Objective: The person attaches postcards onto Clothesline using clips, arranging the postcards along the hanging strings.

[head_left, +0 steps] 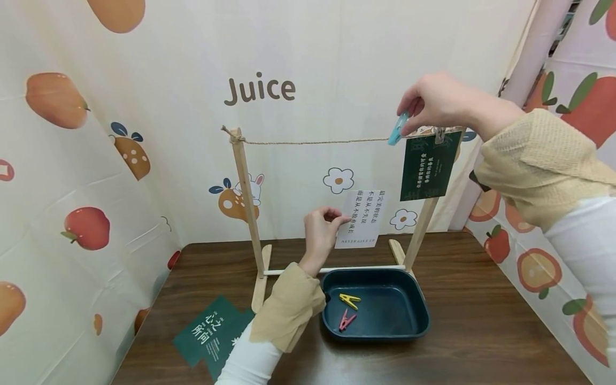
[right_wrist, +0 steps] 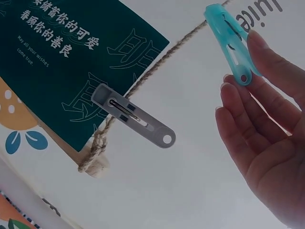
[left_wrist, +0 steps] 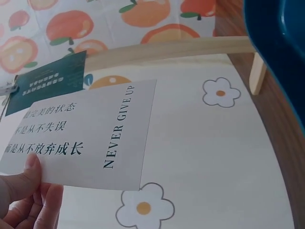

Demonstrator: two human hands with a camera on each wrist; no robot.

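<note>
My left hand [head_left: 321, 235] pinches the left edge of a white card [head_left: 366, 219] printed with dark text, held below the twine [head_left: 308, 142]. In the left wrist view the thumb lies on the face of that card [left_wrist: 95, 138]. Up at the line, my right hand [head_left: 435, 104] pinches a light-blue clothespin [head_left: 398, 128] by its handle end. The right wrist view has the clothespin [right_wrist: 228, 43] with its nose at the twine. Beside it a dark green card [head_left: 430, 167] hangs from the twine under a grey clothespin [right_wrist: 134, 116].
A wooden stand [head_left: 247, 198] carries the twine between two posts. Before it sits a dark blue tray [head_left: 394, 337] containing a yellow clothespin [head_left: 349, 300] and a pink clothespin [head_left: 346, 321]. Green cards [head_left: 204, 331] lie on the brown table [head_left: 462, 321] at left, partly behind the left sleeve.
</note>
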